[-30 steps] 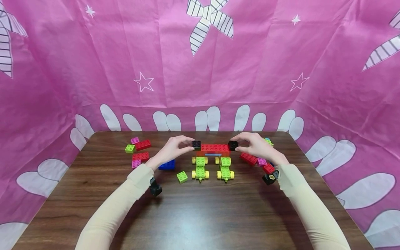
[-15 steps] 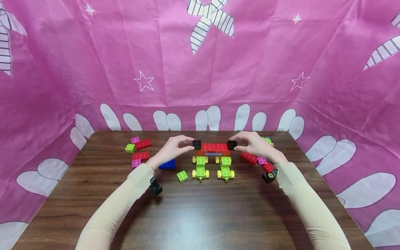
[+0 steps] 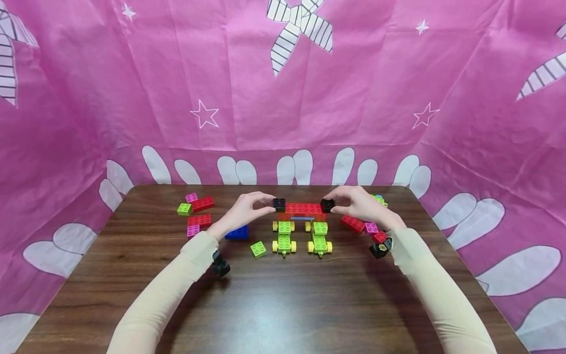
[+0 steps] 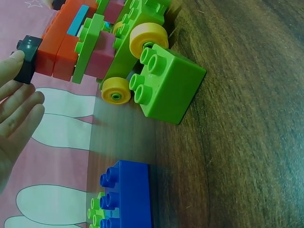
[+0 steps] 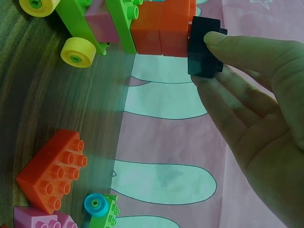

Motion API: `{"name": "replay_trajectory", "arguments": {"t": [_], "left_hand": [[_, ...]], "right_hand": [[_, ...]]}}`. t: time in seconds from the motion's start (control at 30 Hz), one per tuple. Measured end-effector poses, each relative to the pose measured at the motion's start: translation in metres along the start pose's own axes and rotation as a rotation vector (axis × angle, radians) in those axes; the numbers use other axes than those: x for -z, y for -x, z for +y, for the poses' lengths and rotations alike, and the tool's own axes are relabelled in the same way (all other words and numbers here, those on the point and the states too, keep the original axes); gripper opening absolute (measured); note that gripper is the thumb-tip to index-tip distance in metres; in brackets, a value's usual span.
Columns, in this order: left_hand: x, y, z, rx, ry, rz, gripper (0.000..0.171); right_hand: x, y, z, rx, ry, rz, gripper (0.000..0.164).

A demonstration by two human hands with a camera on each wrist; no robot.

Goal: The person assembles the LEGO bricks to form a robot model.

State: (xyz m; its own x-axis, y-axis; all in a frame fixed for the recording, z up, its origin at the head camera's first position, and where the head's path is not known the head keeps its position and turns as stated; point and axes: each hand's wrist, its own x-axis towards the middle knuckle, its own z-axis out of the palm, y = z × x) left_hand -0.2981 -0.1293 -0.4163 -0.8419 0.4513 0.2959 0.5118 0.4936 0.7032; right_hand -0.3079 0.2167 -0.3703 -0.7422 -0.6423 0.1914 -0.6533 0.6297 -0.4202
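My left hand (image 3: 248,210) pinches a black building brick (image 3: 279,204) between thumb and fingers, right at the left end of the top red brick layer (image 3: 303,209). At the right end, my right hand (image 3: 360,204) pinches a second black brick (image 3: 327,205); in the right wrist view this black brick (image 5: 200,47) sits against the stack's top, slightly tilted. Beneath lie an orange-red layer (image 4: 65,61) with a blue strip (image 4: 78,20), a green plate (image 4: 89,47) and a pink brick (image 4: 100,55). In front stand two green wheeled bases (image 3: 284,241) with yellow wheels.
A loose green brick (image 3: 258,250) lies before the left base, with a blue brick (image 3: 237,232) near my left wrist. Red bricks (image 3: 199,221), pink and green ones are scattered left. On the right are a red brick (image 3: 353,223) and a pink brick (image 3: 371,228).
My right hand has shifted slightly left with its black brick, which now overlaps the right end of the red layer. The left hand has stayed nearly still, its brick at the left end.
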Motion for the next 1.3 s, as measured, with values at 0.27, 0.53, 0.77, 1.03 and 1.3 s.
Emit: {"name": "replay_trajectory", "arguments": {"t": [0.27, 0.53, 0.77, 1.03, 1.3], "left_hand": [[-0.0009, -0.0008, -0.0008, -0.014, 0.001, -0.001, 0.034], [-0.0003, -0.0006, -0.0001, -0.013, 0.000, -0.002, 0.034], [0.0002, 0.0002, 0.0017, -0.003, -0.010, -0.003, 0.034], [0.0004, 0.0011, 0.0007, -0.021, -0.016, -0.002, 0.035], [0.0003, -0.0002, 0.0000, -0.019, -0.021, 0.001, 0.034]], "right_hand": [[0.0000, -0.0001, -0.0009, 0.013, -0.001, 0.003, 0.031], [0.0007, -0.0005, -0.0020, 0.008, -0.004, 0.011, 0.032], [0.0005, 0.0001, -0.0026, 0.006, -0.006, 0.007, 0.032], [-0.0005, 0.0002, -0.0016, 0.001, -0.016, 0.005, 0.033], [-0.0010, 0.0011, -0.0011, -0.033, -0.030, 0.007, 0.034]]}}
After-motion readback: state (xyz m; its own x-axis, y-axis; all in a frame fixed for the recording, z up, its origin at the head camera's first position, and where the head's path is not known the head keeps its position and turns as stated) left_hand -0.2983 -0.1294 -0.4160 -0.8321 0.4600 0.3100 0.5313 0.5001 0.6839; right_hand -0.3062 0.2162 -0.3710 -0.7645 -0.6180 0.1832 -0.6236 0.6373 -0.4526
